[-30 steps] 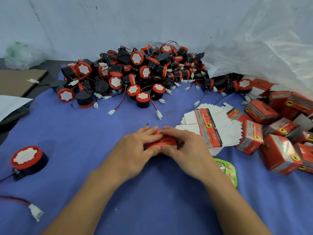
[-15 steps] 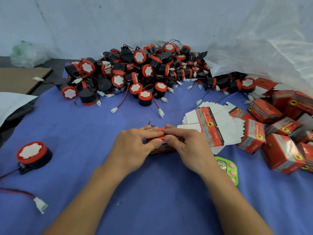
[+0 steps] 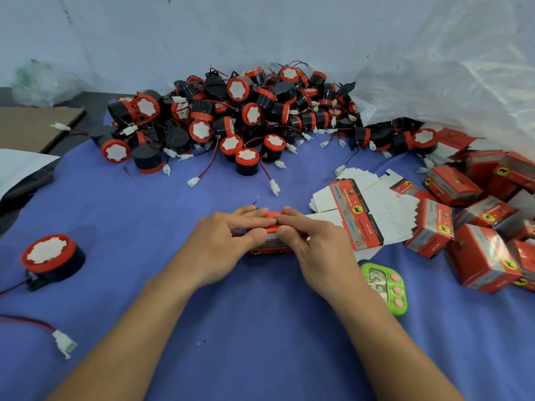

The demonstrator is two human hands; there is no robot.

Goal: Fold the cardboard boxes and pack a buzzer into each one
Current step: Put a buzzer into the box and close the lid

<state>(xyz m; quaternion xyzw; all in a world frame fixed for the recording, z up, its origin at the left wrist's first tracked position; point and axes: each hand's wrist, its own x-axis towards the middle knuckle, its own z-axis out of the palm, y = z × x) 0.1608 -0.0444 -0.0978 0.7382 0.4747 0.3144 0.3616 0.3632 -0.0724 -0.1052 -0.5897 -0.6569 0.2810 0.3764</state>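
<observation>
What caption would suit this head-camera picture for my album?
Left hand and right hand grip a red box on blue cloth; buzzer pile behind, folded boxes at right.

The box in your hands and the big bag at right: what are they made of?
Box: apparently thin cardboard, printed red with slight gloss; the flat blanks beside it show plain white insides. Bag: likely thin plastic film, translucent, crinkled, with shiny highlights.

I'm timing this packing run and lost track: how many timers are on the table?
1. The green timer lies on the blue cloth just right of the right hand, near the stack of flat box blanks. Another could be hidden under the piles.
</observation>
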